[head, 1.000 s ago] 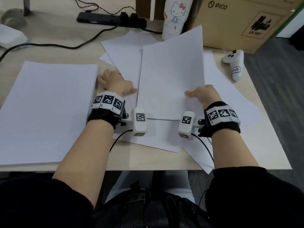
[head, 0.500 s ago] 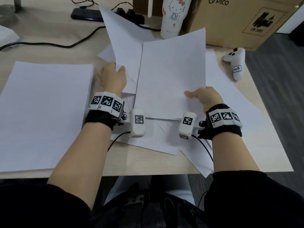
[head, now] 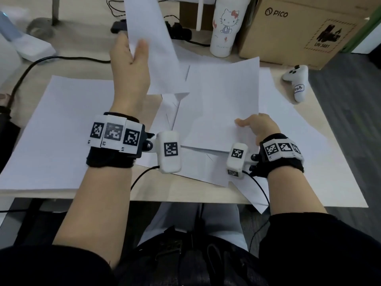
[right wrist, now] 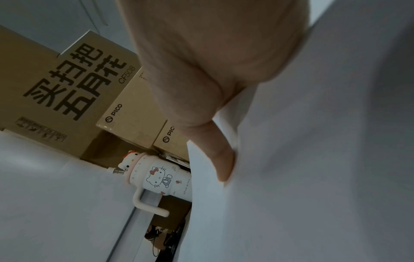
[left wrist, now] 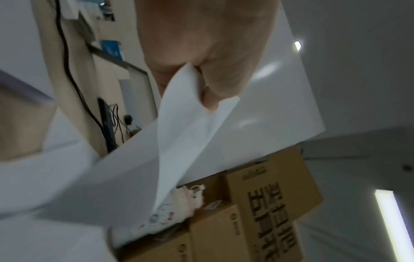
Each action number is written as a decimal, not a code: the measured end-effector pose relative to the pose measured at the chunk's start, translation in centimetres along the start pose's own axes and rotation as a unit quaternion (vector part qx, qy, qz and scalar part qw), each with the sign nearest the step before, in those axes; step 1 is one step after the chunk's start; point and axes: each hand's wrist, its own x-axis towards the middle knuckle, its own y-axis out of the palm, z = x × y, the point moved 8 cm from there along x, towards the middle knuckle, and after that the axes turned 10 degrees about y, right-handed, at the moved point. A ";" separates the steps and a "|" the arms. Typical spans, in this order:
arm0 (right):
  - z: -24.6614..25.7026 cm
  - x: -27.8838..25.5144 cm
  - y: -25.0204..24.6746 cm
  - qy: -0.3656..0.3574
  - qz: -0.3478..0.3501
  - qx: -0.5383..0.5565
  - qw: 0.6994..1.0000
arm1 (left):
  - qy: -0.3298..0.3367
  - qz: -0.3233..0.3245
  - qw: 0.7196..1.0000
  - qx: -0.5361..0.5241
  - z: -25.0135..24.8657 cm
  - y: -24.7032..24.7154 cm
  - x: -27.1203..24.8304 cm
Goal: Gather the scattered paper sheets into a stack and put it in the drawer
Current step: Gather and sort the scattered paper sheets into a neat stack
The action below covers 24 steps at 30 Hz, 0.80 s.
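My left hand is raised above the desk and pinches a white paper sheet by its left edge, thumb on top; the left wrist view shows the sheet caught between thumb and fingers. My right hand holds another white sheet at its lower right corner, thumb pressed on its face. Several more loose sheets lie fanned on the desk beneath it. A thick neat paper stack sits at the left. No drawer is in view.
A Hello Kitty tumbler and a cardboard PICO box stand at the back. A white controller lies at the right. A power strip and black cable run along the back left. The desk's front edge is close to me.
My left hand has lifted one sheet off the desk, up and away from me. The right hand has kept its hold on the other sheet.
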 end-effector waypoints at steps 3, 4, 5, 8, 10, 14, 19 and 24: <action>-1.0 -0.2 0.3 0.010 0.005 -0.041 0.999 | -0.028 0.035 0.997 -0.070 -1.1 1.0 -1.1; -1.1 -0.4 0.4 0.009 0.010 -0.050 0.999 | -0.044 0.043 0.995 -0.079 -1.0 1.2 -1.5; -1.3 -0.5 0.4 0.008 0.016 -0.052 0.999 | -0.062 0.047 0.993 -0.084 -0.7 1.3 -2.0; -2.2 -0.7 0.5 0.017 0.038 -0.019 0.999 | -0.101 0.048 0.992 -0.060 1.1 0.7 -3.6; -2.8 -1.0 1.0 0.029 0.071 0.049 0.996 | -0.125 0.073 0.989 0.007 2.7 0.4 -4.8; -3.3 -0.8 0.8 0.022 0.100 0.191 0.976 | -0.177 0.145 0.963 0.140 6.4 0.6 -7.4; -3.0 -3.0 2.4 -0.009 0.195 0.173 0.965 | -0.211 0.180 0.947 0.164 8.6 1.6 -10.4; -1.4 -4.8 1.8 -0.110 0.168 0.135 0.970 | -0.188 0.205 0.940 0.197 8.3 2.6 -10.5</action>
